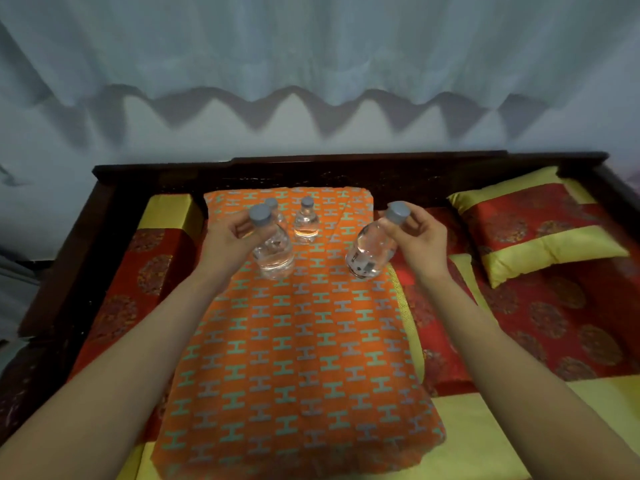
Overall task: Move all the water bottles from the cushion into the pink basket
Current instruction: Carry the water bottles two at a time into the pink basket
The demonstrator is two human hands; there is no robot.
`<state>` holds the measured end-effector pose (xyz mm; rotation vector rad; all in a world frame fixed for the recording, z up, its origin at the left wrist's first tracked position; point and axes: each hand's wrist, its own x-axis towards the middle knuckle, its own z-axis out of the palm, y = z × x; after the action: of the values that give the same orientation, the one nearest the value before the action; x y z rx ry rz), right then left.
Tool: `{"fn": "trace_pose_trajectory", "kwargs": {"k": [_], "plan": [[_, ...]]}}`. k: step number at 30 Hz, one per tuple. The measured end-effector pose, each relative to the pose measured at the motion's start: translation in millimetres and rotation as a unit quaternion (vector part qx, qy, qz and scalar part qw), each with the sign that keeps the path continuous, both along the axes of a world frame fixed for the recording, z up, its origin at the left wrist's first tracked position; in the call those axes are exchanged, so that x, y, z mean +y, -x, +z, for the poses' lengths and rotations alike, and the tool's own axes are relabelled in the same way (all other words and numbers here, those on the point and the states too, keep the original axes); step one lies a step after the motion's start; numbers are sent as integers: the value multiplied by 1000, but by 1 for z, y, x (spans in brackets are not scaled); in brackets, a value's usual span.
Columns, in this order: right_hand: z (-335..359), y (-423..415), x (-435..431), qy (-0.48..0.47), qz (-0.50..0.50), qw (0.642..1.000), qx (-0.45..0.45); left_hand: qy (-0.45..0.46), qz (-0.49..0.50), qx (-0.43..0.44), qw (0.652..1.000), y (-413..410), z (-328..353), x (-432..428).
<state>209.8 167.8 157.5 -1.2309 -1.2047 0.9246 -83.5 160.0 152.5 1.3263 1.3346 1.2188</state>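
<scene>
I record my left hand (230, 237) with fingers curled round the neck of the first bottle (275, 252), just under its grey cap. My right hand (420, 237) pinches the second bottle (370, 252) likewise. That bottle is tilted, and the dark print on its white label is too blurred to read. Both bottles are over the orange cushion (304, 358), patterned with H shapes. A third bottle (306, 223) stands upright at the cushion's far end. A fourth bottle (278, 213) just beside it is partly hidden behind the first.

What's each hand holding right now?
The left hand grips the left bottle by its neck.
The right hand grips the right bottle by its neck.
</scene>
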Motion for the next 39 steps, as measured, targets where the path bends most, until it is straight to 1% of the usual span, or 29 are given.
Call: {"fn": "trace_pose_trajectory", "kwargs": {"k": [5, 7, 13, 17, 22, 26, 31, 34, 39], "plan": [[15, -44, -62, -12, -73, 997, 4, -12, -44, -30, 999, -41, 6, -19], [19, -70, -92, -16, -109, 994, 2, -14, -85, -30, 996, -68, 7, -26], [24, -159, -185, 16, -219, 975, -17, -19, -196, -35, 980, -166, 7, -50], [32, -223, -251, 23, -301, 953, -39, -11, -271, -58, 961, -247, 8, -68], [45, -310, -326, 32, -385, 920, -59, -12, -355, -61, 933, -365, 19, -98], [51, -386, -386, 42, -420, 904, -71, -10, -383, -62, 921, -463, 18, -131], [56, -483, -452, 44, -445, 892, -62, 10, -396, -68, 916, -584, 8, -173], [58, -541, -483, 53, -474, 877, -62, 8, -419, -74, 905, -649, 3, -197], [51, -626, -517, 57, -526, 847, -38, 10, -456, -66, 888, -751, 4, -218]]}}
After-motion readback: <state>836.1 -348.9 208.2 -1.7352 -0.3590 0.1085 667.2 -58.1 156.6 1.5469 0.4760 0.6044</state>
